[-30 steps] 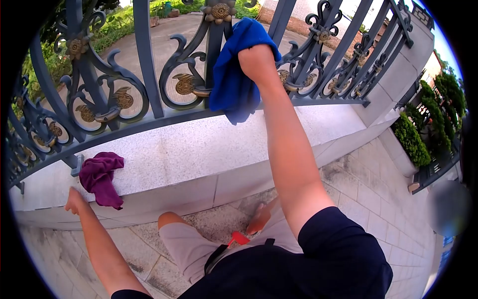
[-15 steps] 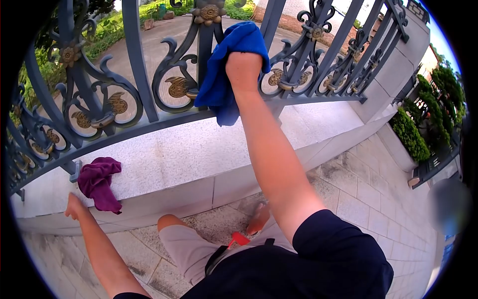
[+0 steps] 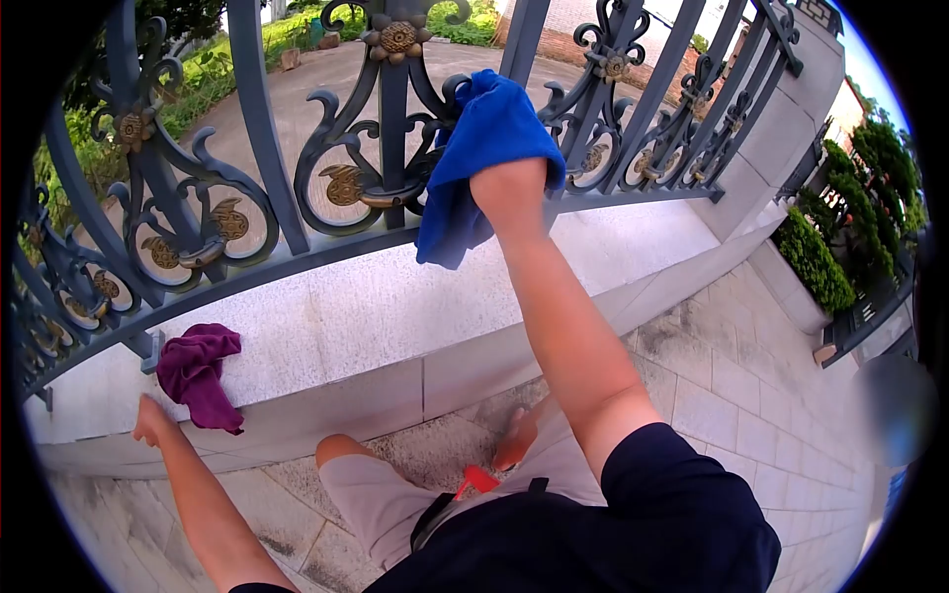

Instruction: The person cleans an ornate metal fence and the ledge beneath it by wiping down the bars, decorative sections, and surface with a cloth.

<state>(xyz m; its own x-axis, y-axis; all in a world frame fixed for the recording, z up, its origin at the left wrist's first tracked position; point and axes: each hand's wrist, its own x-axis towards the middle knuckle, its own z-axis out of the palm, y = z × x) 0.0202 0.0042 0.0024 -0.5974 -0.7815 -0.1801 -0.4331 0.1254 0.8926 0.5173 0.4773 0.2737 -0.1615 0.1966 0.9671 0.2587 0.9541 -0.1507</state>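
My right hand [image 3: 511,188] is wrapped in a blue cloth [image 3: 494,138] and presses it against the scrollwork of a dark grey metal fence [image 3: 390,119]. The cloth covers my right fingers, and one end hangs down near the bottom rail. Down at the left, my left hand [image 3: 150,421] rests at the edge of the pale stone ledge [image 3: 326,306], its fingers loosely apart with nothing in them. Just beside it, a crumpled purple cloth [image 3: 201,371] lies on the ledge, partly draped over the front edge.
Gold-coloured flower ornaments [image 3: 398,40] decorate the fence. A stone pillar [image 3: 771,128] stands at its right end. Stone paving [image 3: 712,395] runs below the ledge, and a hedge [image 3: 813,262] grows in a planter at the right. Behind the bars lie a concrete yard and greenery.
My right hand has moved down and to the right with the blue cloth, off the central post onto the scroll beside it. My left hand and the purple cloth stay in place.
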